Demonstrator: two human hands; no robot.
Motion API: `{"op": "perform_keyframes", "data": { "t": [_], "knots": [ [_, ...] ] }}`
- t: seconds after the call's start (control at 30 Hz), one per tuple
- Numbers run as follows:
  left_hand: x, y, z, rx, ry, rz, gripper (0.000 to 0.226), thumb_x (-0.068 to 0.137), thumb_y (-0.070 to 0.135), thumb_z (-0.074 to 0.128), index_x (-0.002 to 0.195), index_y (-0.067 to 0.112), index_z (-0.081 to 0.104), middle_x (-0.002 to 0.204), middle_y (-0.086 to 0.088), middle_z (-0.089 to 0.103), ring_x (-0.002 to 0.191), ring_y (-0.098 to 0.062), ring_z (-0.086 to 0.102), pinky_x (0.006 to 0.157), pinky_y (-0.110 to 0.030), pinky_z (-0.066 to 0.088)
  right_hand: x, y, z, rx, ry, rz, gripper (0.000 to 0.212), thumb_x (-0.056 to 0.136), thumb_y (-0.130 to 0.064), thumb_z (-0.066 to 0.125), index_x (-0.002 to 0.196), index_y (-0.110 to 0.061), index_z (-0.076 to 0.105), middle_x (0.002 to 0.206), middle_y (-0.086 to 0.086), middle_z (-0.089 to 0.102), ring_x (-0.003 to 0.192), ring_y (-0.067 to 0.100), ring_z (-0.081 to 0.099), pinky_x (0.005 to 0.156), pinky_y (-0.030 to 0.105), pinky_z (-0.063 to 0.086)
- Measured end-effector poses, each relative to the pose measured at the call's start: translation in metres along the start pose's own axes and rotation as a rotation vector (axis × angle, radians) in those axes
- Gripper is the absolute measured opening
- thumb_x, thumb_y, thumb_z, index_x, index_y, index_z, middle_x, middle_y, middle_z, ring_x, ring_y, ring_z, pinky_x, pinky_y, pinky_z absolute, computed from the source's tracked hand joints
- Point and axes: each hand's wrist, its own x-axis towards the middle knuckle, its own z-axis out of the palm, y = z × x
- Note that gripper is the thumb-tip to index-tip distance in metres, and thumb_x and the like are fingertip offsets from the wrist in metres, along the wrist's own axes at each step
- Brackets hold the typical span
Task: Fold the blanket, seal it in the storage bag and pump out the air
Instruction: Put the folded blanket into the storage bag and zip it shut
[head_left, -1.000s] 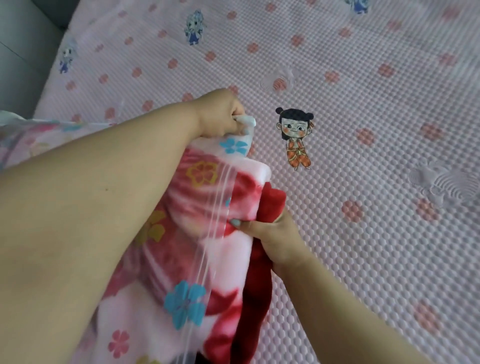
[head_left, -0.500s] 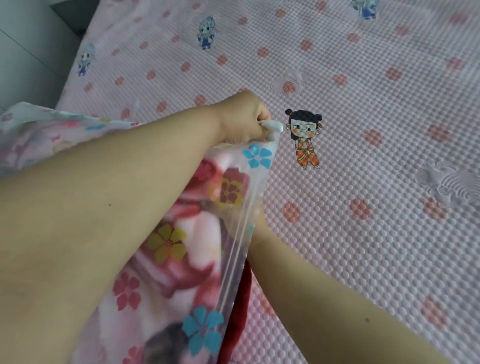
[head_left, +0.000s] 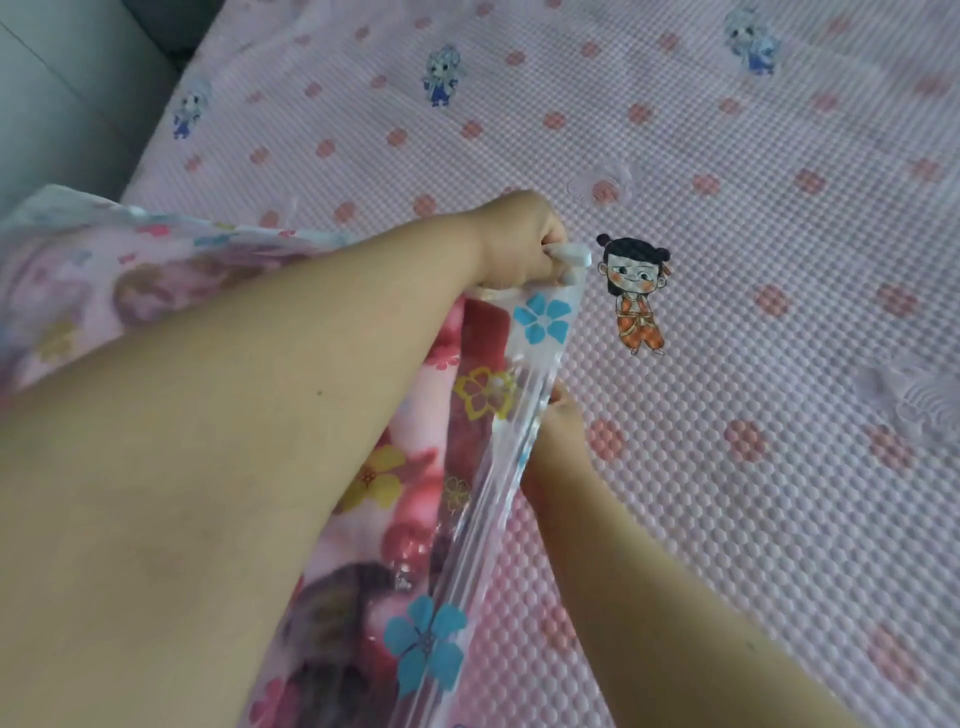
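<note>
One storage bag (head_left: 519, 415), clear plastic w/ blue and yellow printed flowers, lies on the mattress cover (head_left: 779, 467) toward its left edge, mouth strip running diagonally from mid-frame down to the bottom edge. Blanket (head_left: 447, 426) sits inside it, red/pink/white floral, seen only through the plastic and mostly hidden by the left forearm; lower part is blurred, a dark patch there can't be made out. Left hand (head_left: 519, 239) is at the bag's upper corner, fingers curled tight, pinching the corner of the bag w/ a small white piece at the fingertips, poss. a slider clip, too blurred to tell. Right hand (head_left: 558, 421) comes in from the bottom right and meets the mouth strip about halfway down; its fingers go behind the plastic, so grip can't be told. Bag's left portion is cut off by the frame. Cartoon figure print (head_left: 636, 291) lies just right of the left hand.
</note>
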Motion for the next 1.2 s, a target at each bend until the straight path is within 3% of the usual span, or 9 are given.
{"op": "perform_keyframes", "data": {
  "t": [0.13, 0.23, 0.33, 0.53, 0.67, 0.77, 0.9, 1.07, 1.2],
  "knots": [
    [0.0, -0.002, 0.005, -0.009, -0.011, -0.023, 0.043, 0.089, 0.017, 0.067, 0.056, 0.017, 0.04, 0.051, 0.013, 0.045, 0.049, -0.004, 0.04, 0.046, -0.017, 0.033, 0.002, -0.044, -0.025, 0.046, 0.295, -0.334, 0.013, 0.092, -0.01, 0.057, 0.081, -0.018, 0.058, 0.075, -0.003, 0.056, 0.072, 0.012, 0.051, 0.071, 0.023, 0.047],
    [0.003, -0.004, 0.01, -0.022, -0.013, 0.004, 0.03, 0.087, 0.024, 0.068, 0.065, 0.016, 0.048, 0.066, 0.01, 0.058, 0.064, -0.011, 0.048, 0.056, -0.021, 0.039, 0.008, -0.075, -0.015, -0.115, 0.225, -0.485, 0.004, 0.092, -0.026, 0.063, 0.092, -0.022, 0.065, 0.085, -0.006, 0.063, 0.079, 0.005, 0.058, 0.076, 0.018, 0.051],
    [0.001, 0.0, 0.013, 0.022, 0.011, 0.013, 0.023, 0.085, 0.037, 0.069, 0.088, 0.018, 0.056, 0.085, 0.005, 0.058, 0.07, -0.008, 0.05, 0.057, -0.023, 0.039, 0.016, -0.087, -0.002, -0.257, 0.183, -0.58, 0.009, 0.088, -0.025, 0.068, 0.096, -0.02, 0.067, 0.088, -0.002, 0.065, 0.078, 0.004, 0.059, 0.073, 0.015, 0.051],
    [-0.009, -0.001, 0.004, -0.025, -0.022, 0.031, 0.02, 0.087, 0.032, 0.07, 0.1, 0.019, 0.063, 0.088, 0.01, 0.064, 0.075, 0.001, 0.057, 0.059, -0.015, 0.041, 0.03, -0.081, 0.0, -0.41, 0.225, -0.582, 0.006, 0.089, -0.023, 0.068, 0.09, -0.019, 0.072, 0.079, -0.009, 0.068, 0.07, -0.001, 0.062, 0.068, 0.015, 0.051],
    [-0.011, -0.003, -0.001, -0.095, 0.058, 0.079, 0.009, 0.085, 0.021, 0.072, 0.092, 0.017, 0.075, 0.084, 0.012, 0.068, 0.067, 0.008, 0.058, 0.058, -0.007, 0.042, 0.032, -0.079, -0.004, -0.397, 0.203, -0.55, 0.009, 0.087, -0.024, 0.07, 0.094, -0.018, 0.072, 0.085, -0.003, 0.072, 0.079, 0.007, 0.067, 0.078, 0.026, 0.057],
    [-0.006, 0.0, 0.005, -0.029, 0.06, 0.102, 0.007, 0.084, 0.023, 0.073, 0.088, 0.019, 0.075, 0.084, 0.012, 0.068, 0.08, -0.001, 0.061, 0.072, -0.017, 0.047, 0.033, -0.076, -0.005, -0.387, 0.176, -0.525, 0.011, 0.085, -0.03, 0.073, 0.09, -0.021, 0.071, 0.081, -0.002, 0.072, 0.078, 0.012, 0.067, 0.078, 0.031, 0.058],
    [-0.002, 0.004, 0.016, 0.077, 0.097, 0.123, 0.008, 0.092, 0.018, 0.06, 0.092, 0.014, 0.067, 0.094, 0.002, 0.064, 0.09, -0.013, 0.058, 0.078, -0.025, 0.045, 0.034, -0.075, -0.007, -0.408, 0.186, -0.491, 0.02, 0.088, -0.035, 0.069, 0.078, -0.018, 0.069, 0.066, -0.004, 0.063, 0.063, 0.01, 0.052, 0.062, 0.028, 0.047],
    [0.003, 0.004, 0.024, 0.048, 0.186, 0.098, 0.009, 0.095, 0.012, 0.051, 0.086, 0.015, 0.054, 0.101, -0.005, 0.062, 0.095, -0.021, 0.056, 0.084, -0.033, 0.046, 0.037, -0.079, -0.002, -0.471, 0.199, -0.502, 0.047, 0.091, -0.042, 0.062, 0.081, 0.004, 0.063, 0.065, 0.006, 0.049, 0.06, 0.016, 0.039, 0.054, 0.028, 0.033],
    [0.004, 0.002, 0.026, 0.001, 0.244, 0.062, 0.011, 0.096, 0.013, 0.051, 0.087, 0.015, 0.055, 0.097, -0.003, 0.062, 0.09, -0.018, 0.055, 0.079, -0.028, 0.044, 0.038, -0.082, -0.001, -0.532, 0.199, -0.481, 0.042, 0.093, -0.036, 0.061, 0.061, -0.011, 0.049, 0.051, -0.005, 0.038, 0.041, 0.003, 0.029, 0.041, 0.016, 0.024]
  ]
}}
